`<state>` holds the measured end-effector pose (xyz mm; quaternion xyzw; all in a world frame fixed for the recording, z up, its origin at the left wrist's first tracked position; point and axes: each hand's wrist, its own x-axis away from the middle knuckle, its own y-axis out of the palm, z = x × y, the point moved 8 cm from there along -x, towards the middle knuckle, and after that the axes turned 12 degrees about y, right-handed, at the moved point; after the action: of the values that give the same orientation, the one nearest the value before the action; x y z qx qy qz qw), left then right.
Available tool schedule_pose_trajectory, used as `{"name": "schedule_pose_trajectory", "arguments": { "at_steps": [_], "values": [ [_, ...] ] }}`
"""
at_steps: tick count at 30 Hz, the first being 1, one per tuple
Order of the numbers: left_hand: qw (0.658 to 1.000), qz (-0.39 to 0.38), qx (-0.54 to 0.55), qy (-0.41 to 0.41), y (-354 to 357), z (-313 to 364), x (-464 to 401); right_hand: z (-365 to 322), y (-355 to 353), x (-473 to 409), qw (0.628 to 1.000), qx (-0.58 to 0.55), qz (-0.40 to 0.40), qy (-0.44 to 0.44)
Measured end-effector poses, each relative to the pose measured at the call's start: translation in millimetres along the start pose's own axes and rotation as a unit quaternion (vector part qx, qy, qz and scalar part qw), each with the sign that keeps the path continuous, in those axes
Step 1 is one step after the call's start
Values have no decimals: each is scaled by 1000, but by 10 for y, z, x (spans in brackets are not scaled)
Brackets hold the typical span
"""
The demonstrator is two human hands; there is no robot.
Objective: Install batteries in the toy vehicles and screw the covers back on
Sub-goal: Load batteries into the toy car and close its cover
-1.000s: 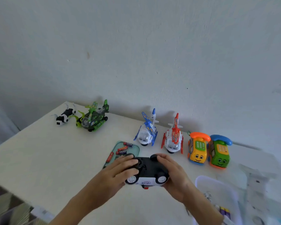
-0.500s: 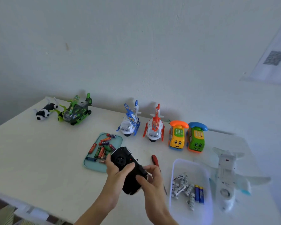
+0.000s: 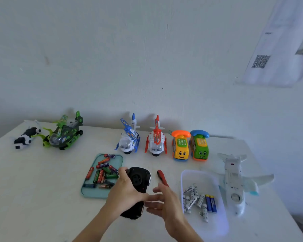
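A: Why do we hold the black toy car (image 3: 138,186) belly-up in our left hand (image 3: 125,194)?

B: So the underside faces us; that is where we expect the battery cover to be (we cannot make out its screw from here). The left hand's fingers wrap round the car's body just above the counter (image 3: 33,180), steadying it.

A: And our right hand (image 3: 164,203)?

B: It holds nothing, fingers spread and relaxed beside the car. The red-handled screwdriver (image 3: 162,177) lies on the counter just beyond its fingertips, so we judge a reach for it comes next.

A: Why 2 containers?

B: The teal tray (image 3: 87,193) on the left carries a mix of coloured batteries (image 3: 103,173); the clear bin (image 3: 217,222) on the right has white ones plus 2 blue ones. They probably separate used from fresh, though we cannot tell which is which.

A: The other toys?

B: They are lined up along the wall, while the white plane (image 3: 234,182) lies upside down near the bin, probably waiting its turn.
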<state>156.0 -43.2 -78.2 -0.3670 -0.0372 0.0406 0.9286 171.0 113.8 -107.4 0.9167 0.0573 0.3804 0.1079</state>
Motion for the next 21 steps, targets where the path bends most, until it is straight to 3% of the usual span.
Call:
{"name": "schedule_pose_trajectory", "arguments": {
  "at_steps": [5, 8, 12, 16, 21],
  "values": [
    [991, -46, -81, 98, -44, 39, -58, -387, -135, -60, 964, 89, 172, -184],
    [977, -75, -127, 155, -5, 75, -107, -457, -173, -176, 893, 261, 290, -225],
    [948, -118, -193, 222, 52, 86, -134, -309, -49, -370, 802, 460, 315, -217],
    [951, -97, -176, 235, -11, 27, -168, -257, -105, -378, 836, 424, 307, -164],
    [936, -126, -164, 285, 38, -14, -196, -349, -161, -192, 832, 414, 350, -114]
  ]
}}
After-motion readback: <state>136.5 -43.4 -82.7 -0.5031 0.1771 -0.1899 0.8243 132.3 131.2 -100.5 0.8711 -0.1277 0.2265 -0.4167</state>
